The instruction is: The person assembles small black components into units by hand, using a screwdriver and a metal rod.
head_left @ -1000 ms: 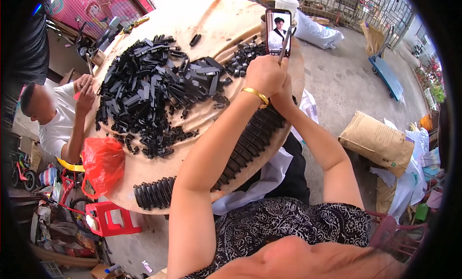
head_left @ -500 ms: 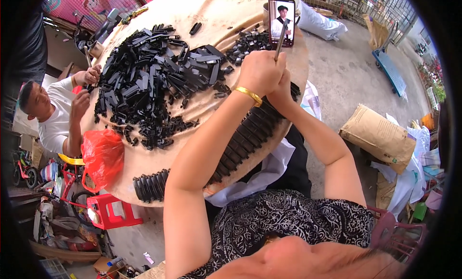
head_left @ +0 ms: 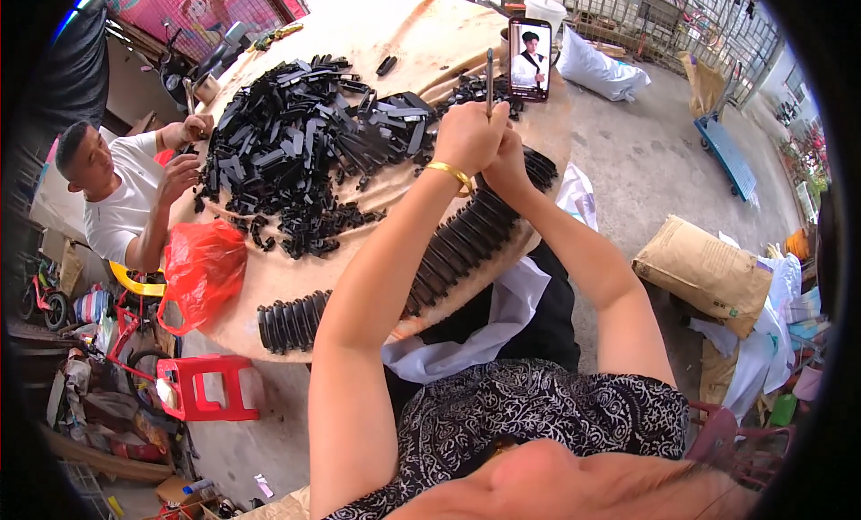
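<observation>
My left hand (head_left: 469, 136), with a gold bracelet on the wrist, is closed around a thin dark metal rod-like tool (head_left: 490, 73) that points up and away. Against it, my right hand (head_left: 508, 169) is closed too; whatever its fingers hold is hidden behind the left hand. Both hands are held over the table beside a curved row of black ribbed plastic parts (head_left: 460, 245), which runs along the near edge under my left forearm. Beyond them to the left lies a big heap of loose black plastic pieces (head_left: 269, 152).
A phone (head_left: 530, 61) showing a person stands at the far table edge near a white cup (head_left: 543, 13). At left, a co-worker (head_left: 126, 193) handles something small by the heap. A red plastic bag (head_left: 204, 269) hangs over the cloth-covered table (head_left: 359, 238); a red stool (head_left: 208, 387) is below.
The tool has gone from leaning right to nearly upright. My hands sit slightly more to the left and lower against the phone. The whole view has also shifted a little.
</observation>
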The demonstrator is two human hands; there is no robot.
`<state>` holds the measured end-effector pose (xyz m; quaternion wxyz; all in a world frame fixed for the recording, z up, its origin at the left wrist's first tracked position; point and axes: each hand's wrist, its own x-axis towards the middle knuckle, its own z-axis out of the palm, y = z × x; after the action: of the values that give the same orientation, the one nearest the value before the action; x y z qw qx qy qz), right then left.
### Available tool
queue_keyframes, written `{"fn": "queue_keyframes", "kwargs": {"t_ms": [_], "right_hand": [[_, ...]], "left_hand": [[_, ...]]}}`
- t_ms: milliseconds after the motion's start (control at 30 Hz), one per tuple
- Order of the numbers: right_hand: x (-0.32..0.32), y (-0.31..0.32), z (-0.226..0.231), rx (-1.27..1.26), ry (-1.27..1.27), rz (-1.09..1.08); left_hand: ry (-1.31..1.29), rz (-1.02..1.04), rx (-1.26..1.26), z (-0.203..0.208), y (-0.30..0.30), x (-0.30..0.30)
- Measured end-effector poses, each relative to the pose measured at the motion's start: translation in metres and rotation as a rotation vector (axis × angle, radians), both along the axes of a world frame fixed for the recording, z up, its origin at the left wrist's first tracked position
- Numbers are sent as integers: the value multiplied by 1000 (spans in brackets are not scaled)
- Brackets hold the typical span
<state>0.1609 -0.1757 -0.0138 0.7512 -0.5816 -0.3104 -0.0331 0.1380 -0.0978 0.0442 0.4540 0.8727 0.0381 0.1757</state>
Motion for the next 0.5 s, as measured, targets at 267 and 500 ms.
{"fn": "queue_keyframes", "kwargs": {"t_ms": [267, 500], "right_hand": [[10, -4, -6, 7, 54, -98], [-12, 0, 16, -96, 29, -2]], "left_hand": [[14, 29, 340, 7, -15, 13], [9, 40, 70, 10, 0, -9]]}}
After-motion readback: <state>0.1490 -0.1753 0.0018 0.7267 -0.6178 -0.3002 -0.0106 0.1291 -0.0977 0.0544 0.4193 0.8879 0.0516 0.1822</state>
